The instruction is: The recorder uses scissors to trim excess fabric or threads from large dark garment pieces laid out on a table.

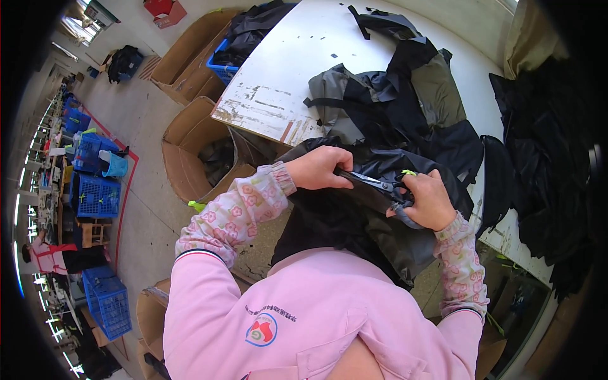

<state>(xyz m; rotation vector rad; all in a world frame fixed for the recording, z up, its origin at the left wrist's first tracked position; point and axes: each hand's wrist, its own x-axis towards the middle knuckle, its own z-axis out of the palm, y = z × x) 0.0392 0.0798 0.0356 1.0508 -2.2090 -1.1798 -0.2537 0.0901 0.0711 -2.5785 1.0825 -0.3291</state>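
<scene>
My right hand (428,199) is closed round the handles of a pair of scissors (373,182), whose blades point left toward my other hand. The blades lie over the edge of a black and grey garment (405,237) that hangs off the table's front edge. Pinched between the thumb and fingers of my left hand (320,168) is the garment's edge, close to the scissor tips. Whether the blades are parted I cannot make out. More of the black and grey fabric (437,95) lies bunched on the table beyond my hands.
The white table (272,69) has worn edges and small dark scraps on it. Black garments (544,171) are heaped at the right. Cardboard boxes (190,142) and a blue crate (221,61) of dark cloth stand left. Farther left are blue baskets (98,196) and a person (57,256).
</scene>
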